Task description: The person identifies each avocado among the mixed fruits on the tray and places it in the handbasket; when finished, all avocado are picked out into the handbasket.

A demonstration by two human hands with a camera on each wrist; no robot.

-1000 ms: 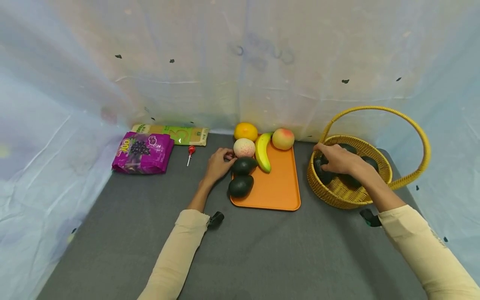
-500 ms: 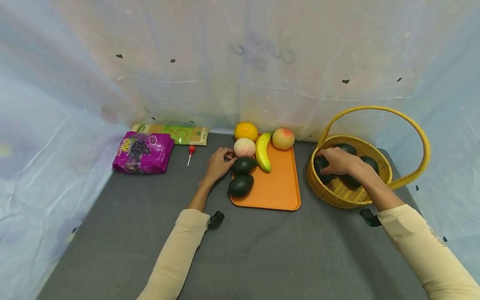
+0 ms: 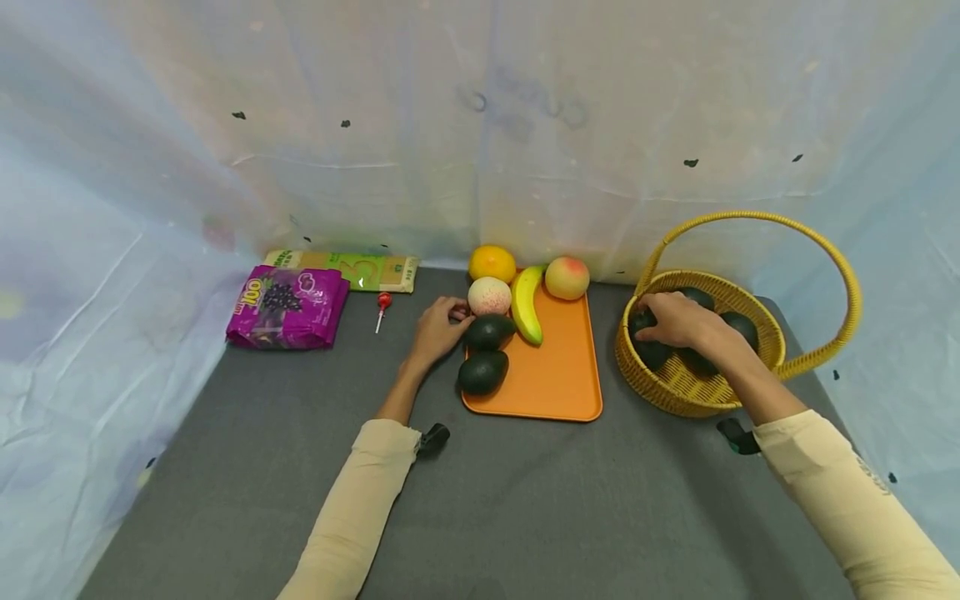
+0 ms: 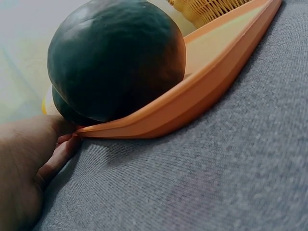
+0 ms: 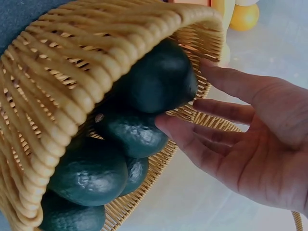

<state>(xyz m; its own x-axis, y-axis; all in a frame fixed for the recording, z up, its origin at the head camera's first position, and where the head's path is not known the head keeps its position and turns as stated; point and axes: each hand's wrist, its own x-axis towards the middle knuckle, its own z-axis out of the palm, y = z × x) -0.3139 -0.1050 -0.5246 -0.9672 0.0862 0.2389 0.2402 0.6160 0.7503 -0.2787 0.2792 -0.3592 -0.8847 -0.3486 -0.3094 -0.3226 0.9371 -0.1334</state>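
In the head view my left hand (image 3: 439, 328) is at the left edge of an orange tray (image 3: 558, 379). The left wrist view shows its thumb and fingers pinching the tray's rim (image 4: 168, 113), close beside a dark green avocado (image 4: 115, 57). Two avocados lie along that side of the tray, one of them the front avocado (image 3: 483, 372). My right hand (image 3: 678, 321) reaches into a yellow wicker basket (image 3: 675, 396). Its fingers are spread, with the tips right at the upper avocado (image 5: 161, 79) and the one below it (image 5: 137, 134). Several avocados fill the basket.
The tray also bears a banana (image 3: 527, 307), a speckled pale fruit (image 3: 490, 297), an orange (image 3: 492, 263) and a peach (image 3: 567, 277). At left lie a purple packet (image 3: 288, 307), a green-tan packet (image 3: 375, 271) and a red lollipop (image 3: 383, 301). The basket's tall handle (image 3: 843, 275) arches up.
The right hand's fingers have shifted slightly within the basket, from near its left rim to over the left avocado, and look a little more spread. The left hand stays put.
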